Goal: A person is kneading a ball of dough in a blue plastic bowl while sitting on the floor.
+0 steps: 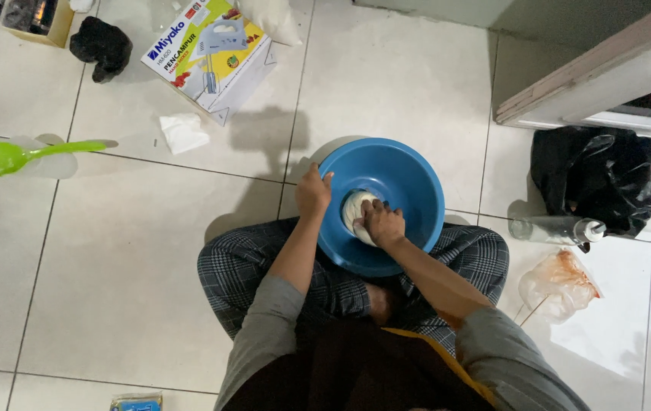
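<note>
Dough [357, 209], a pale lump, sits in the blue bowl [409, 171] on the person's lap; right hand [381, 223] presses fisted into it, while left hand [312, 191] clasps the rim, steadying the bowl.

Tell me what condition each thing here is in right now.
blue bowl: upright on the floor, gripped at its rim.
white dough: lump inside the bowl, being pressed.
left hand: gripping the bowl's rim.
right hand: fist pressed on the dough.
green spoon: lying flat.
cardboard box: lying flat; open or closed unclear.
black bag: crumpled.
clear bottle: lying on its side.
</note>
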